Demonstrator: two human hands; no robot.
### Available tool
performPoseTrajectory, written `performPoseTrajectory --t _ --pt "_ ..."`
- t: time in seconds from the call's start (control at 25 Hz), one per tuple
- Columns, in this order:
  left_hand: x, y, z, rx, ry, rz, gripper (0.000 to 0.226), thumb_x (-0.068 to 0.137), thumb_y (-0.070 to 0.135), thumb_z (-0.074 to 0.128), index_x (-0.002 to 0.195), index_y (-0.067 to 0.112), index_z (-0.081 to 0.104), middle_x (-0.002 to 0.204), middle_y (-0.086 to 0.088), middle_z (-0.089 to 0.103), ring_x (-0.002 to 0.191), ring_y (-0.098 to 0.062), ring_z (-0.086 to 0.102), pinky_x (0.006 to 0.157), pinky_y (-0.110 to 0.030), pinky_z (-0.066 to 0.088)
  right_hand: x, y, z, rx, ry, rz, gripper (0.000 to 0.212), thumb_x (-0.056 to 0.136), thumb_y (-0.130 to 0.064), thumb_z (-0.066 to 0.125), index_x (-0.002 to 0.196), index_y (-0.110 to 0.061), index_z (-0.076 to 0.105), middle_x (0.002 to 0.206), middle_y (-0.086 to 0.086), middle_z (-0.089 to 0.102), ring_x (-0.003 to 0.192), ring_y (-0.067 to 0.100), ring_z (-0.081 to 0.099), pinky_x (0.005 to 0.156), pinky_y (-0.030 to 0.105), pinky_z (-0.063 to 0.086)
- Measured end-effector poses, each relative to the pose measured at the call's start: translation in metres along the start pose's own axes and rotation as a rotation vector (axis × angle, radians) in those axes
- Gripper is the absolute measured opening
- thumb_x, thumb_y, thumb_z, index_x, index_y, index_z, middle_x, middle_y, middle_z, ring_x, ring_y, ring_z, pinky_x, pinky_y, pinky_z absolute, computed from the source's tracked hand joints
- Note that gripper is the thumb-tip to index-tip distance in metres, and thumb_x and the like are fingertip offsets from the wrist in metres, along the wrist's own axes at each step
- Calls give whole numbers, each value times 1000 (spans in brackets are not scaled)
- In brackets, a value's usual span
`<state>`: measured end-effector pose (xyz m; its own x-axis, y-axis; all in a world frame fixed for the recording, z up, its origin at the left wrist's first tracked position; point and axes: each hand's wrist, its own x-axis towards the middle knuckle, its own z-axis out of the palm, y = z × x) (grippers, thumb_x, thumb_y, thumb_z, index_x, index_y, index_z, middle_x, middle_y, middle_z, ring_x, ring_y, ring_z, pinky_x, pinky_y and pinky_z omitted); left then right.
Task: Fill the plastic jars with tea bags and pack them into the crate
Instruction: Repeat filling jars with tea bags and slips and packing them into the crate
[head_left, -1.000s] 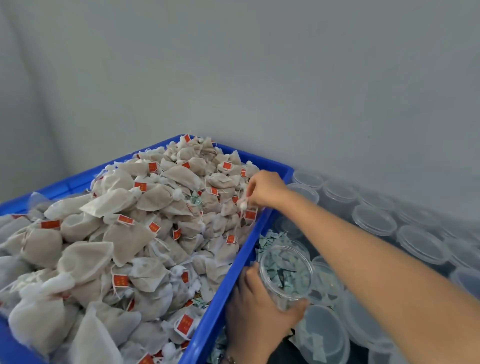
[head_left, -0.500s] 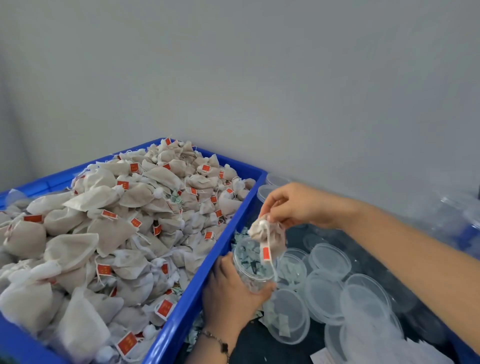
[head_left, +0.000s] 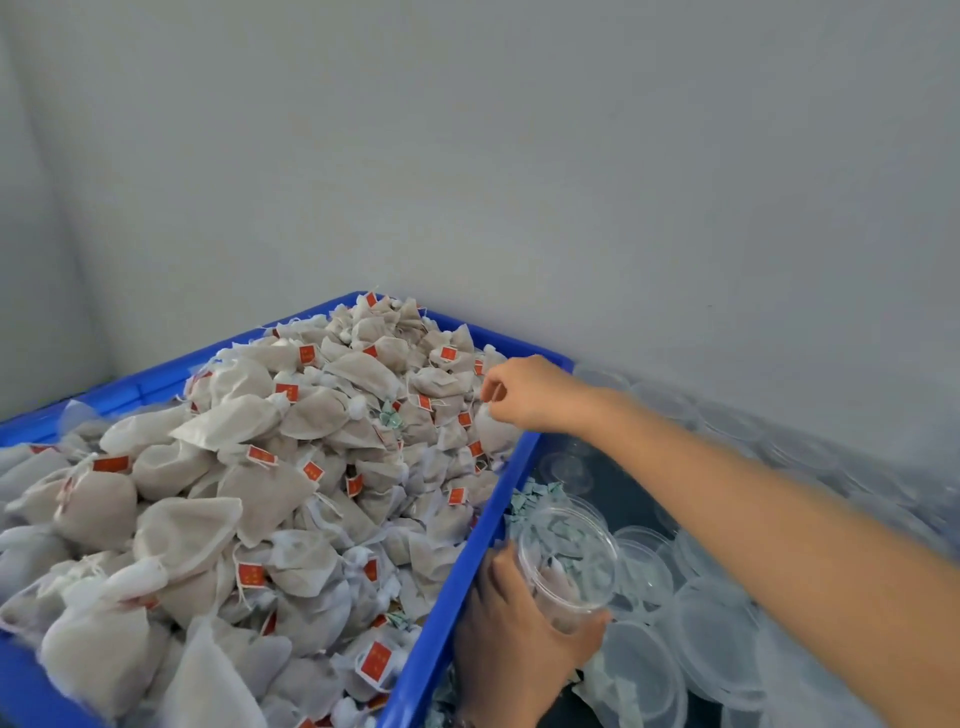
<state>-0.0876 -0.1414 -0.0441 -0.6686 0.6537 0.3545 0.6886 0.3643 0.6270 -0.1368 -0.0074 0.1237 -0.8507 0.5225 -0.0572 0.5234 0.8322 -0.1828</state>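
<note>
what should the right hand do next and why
Probably pinch one tea bag from the pile's right edge and carry it to the jar. The right hand hovers over the tea bags with curled fingers that seem empty, while the left hand holds the open jar beside the blue crate.

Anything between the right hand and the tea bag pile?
Nothing visible. The right hand hangs directly over the beige mesh tea bags at the blue plastic crate's right edge, fingers curled just above them.
</note>
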Motion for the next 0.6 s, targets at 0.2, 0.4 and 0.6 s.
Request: performPoseTrajectory --t 0.2,0.4,0.6 --pt "6 4 -6 46 1 -28 98 43 84 45 105 9 57 93 -5 69 79 -21 71 54 -25 56 65 -15 52 57 -200 2 56 93 -16 53 145 -22 33 143 9 42 114 24 52 87 32 47" --pt "15 5 -11 74 -60 -78 96 31 79 48 104 17 51 84 1 71 71 -14 71 51 -18 51 91 -29 81 371 -213 112 64 88 -20 64 144 -18 34 138 11 42 110 31 55 83 42 55" --pt "14 3 -6 135 -45 -101 129 -5 83 59 107 18 49 80 4 71 67 -7 68 51 -15 49 87 -32 89 397 -132 177 65 78 -2 71 137 -12 44 133 11 49 115 28 53 93 37 51"
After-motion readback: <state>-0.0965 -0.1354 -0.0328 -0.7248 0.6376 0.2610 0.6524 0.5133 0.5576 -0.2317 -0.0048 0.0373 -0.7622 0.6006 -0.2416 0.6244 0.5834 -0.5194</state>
